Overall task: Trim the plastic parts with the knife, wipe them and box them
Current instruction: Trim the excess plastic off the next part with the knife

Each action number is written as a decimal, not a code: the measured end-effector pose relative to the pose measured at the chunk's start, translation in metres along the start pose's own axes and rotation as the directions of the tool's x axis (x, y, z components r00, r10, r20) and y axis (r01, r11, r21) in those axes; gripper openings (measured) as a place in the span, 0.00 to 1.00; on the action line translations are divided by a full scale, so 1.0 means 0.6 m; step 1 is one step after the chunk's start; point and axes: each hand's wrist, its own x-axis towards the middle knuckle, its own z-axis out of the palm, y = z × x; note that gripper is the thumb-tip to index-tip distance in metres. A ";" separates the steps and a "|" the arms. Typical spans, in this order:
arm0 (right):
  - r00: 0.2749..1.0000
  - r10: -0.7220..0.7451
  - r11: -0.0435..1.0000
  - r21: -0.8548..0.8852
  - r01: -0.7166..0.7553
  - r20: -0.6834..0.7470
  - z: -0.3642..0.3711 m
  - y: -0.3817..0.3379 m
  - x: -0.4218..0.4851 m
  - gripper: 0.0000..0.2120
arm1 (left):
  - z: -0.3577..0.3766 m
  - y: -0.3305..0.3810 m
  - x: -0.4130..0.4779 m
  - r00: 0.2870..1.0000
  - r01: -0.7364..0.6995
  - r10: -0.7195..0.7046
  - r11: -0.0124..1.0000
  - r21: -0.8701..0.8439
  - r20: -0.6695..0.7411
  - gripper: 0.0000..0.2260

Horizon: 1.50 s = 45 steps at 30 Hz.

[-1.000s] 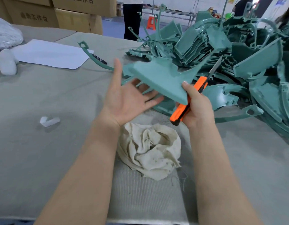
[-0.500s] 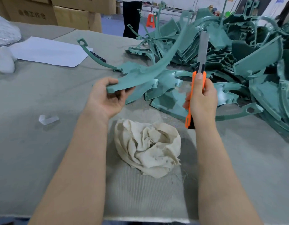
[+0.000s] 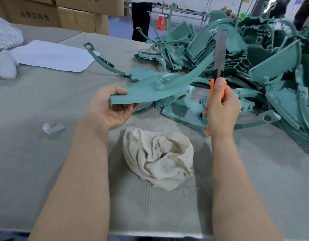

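My left hand [image 3: 110,106] grips the near end of a long curved teal plastic part [image 3: 160,86], holding it above the table with its far end rising to the right. My right hand [image 3: 219,108] holds an orange utility knife [image 3: 218,73] upright, thumb on top of the handle, the long blade extended and standing against the part's far edge. A crumpled off-white cloth [image 3: 159,155] lies on the table between my forearms. A large heap of teal plastic parts [image 3: 254,63] fills the right and back of the table.
The table is covered in grey-green fabric [image 3: 37,153]. A white paper sheet [image 3: 53,56] and a pen [image 3: 105,60] lie at the back left, a small clear plastic scrap [image 3: 53,127] at the left. Cardboard boxes [image 3: 63,14] stand behind. A person [image 3: 141,18] stands at the back.
A second ago my right hand held both the part and the knife while my left hand was open. My left hand has taken the part's near end, and the knife has swung upright against it.
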 end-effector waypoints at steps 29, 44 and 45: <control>0.950 0.005 1.000 -0.019 0.000 0.313 0.020 0.005 -0.017 0.36 | -0.003 -0.006 0.006 0.993 0.029 -0.010 0.987 -0.160 0.120 0.13; 0.838 0.034 0.999 -0.027 -0.023 0.545 0.054 -0.011 -0.047 0.38 | 0.012 -0.015 0.014 0.988 0.010 0.045 0.939 -0.344 0.149 0.10; 0.838 0.038 0.999 -0.016 -0.034 0.544 0.054 -0.011 -0.047 0.38 | 0.013 -0.016 0.013 0.986 0.007 0.051 0.937 -0.348 0.156 0.10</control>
